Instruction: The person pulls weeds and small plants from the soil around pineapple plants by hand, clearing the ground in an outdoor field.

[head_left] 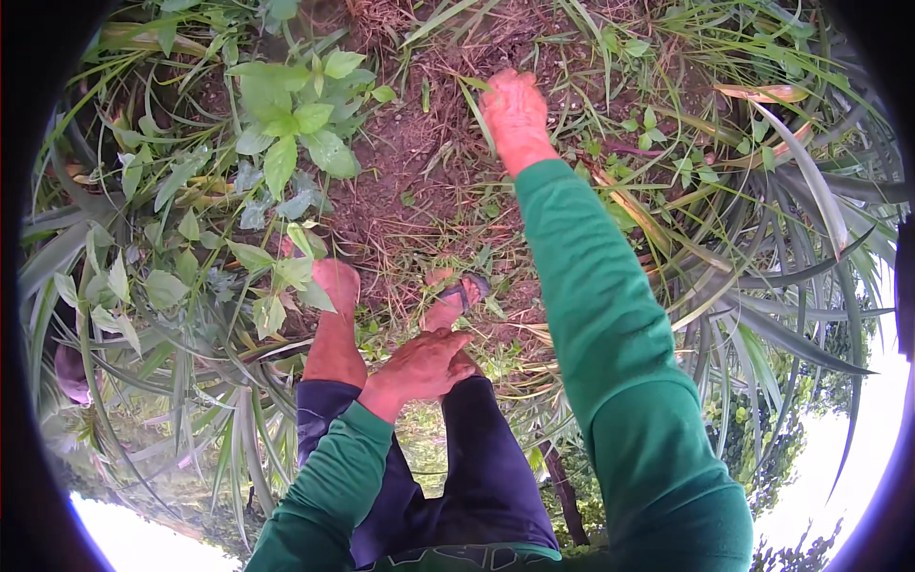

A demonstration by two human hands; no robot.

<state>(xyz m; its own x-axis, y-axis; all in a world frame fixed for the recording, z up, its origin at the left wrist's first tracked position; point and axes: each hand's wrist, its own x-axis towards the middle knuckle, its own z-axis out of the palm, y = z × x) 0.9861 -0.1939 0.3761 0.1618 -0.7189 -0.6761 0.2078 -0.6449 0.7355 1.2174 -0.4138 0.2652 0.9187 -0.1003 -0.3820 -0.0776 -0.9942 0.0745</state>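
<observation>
My right hand [515, 112] reaches far forward to the soil, its back toward me and its fingers curled down. Whatever those fingers hold is hidden beneath them. Grass blades [478, 119] stick out along its left side, and bare reddish soil [405, 162] lies to its left. Close to my body, my left hand [424, 365] rests by my right knee with its fingers stretched out and nothing seen in them. Both arms wear green sleeves [596, 276].
A broad-leaved weed [295, 119] grows at the far left. Long, stiff, strap-like leaves [801, 334] crowd the right, and similar ones [238, 419] the left. My bare leg [334, 324] and a sandalled foot [462, 297] stand among cut grass and dry stalks.
</observation>
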